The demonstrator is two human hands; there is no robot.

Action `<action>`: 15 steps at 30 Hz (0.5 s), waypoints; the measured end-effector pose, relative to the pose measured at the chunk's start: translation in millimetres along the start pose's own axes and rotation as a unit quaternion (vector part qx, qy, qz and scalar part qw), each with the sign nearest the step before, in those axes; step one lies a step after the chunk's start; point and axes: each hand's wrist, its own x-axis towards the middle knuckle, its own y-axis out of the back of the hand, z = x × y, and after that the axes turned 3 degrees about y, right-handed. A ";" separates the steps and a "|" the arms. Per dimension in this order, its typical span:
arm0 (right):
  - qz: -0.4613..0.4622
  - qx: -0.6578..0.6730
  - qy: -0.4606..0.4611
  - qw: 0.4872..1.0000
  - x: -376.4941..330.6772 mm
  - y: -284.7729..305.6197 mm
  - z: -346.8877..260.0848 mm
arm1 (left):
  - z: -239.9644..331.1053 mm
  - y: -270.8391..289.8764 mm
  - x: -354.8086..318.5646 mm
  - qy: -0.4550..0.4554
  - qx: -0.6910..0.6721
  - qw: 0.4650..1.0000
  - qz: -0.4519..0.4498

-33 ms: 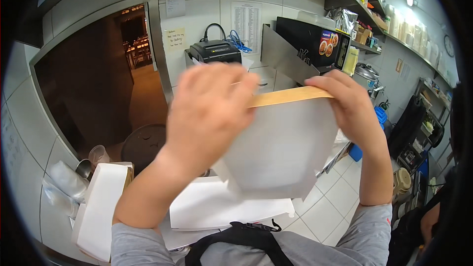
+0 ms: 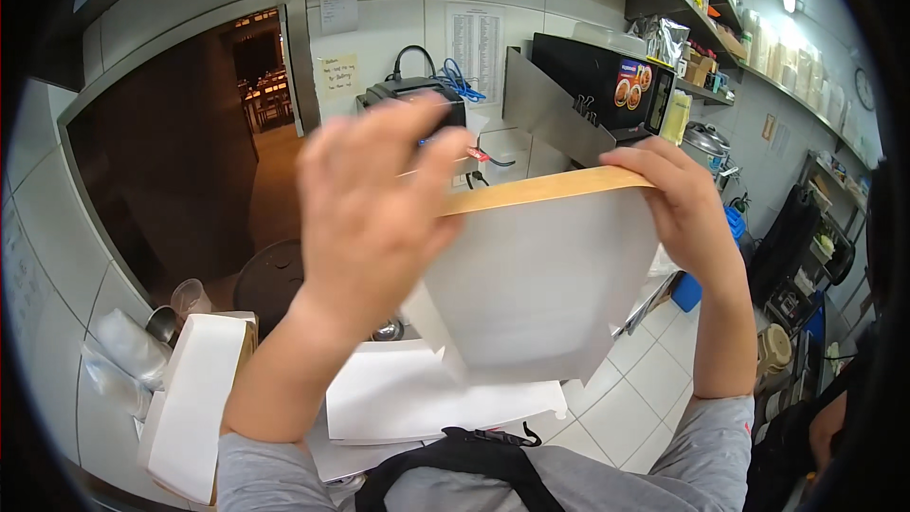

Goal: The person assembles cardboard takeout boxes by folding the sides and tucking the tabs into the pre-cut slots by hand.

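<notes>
A partly folded white cardboard box [image 2: 540, 284] with a brown upper edge hangs tilted in front of me. My right hand [image 2: 673, 194] grips its upper right corner, fingers over the brown edge. My left hand [image 2: 374, 209] is at the upper left corner, blurred by motion, with its fingers raised and apart. Whether its palm touches the cardboard I cannot tell. Below lies a flat white cardboard piece [image 2: 417, 403], partly covered by the box.
More white folded cardboard [image 2: 194, 398] stands at the lower left, beside plastic-wrapped cups [image 2: 128, 351]. A black printer [image 2: 412, 90] and a black microwave [image 2: 592, 81] are ahead. A brown round lid [image 2: 270, 275] sits by the doorway. At far right shows another person's arm [image 2: 829, 431].
My left hand has shifted left and its fingers have lifted from the box's edge. The box has moved slightly; my right hand stays on its corner, a little higher.
</notes>
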 end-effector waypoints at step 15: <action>-0.073 0.159 -0.109 0.978 -45.0 -38.4 67.9 | -33.9 -60.5 -89.7 0.160 -0.516 0.839 -0.064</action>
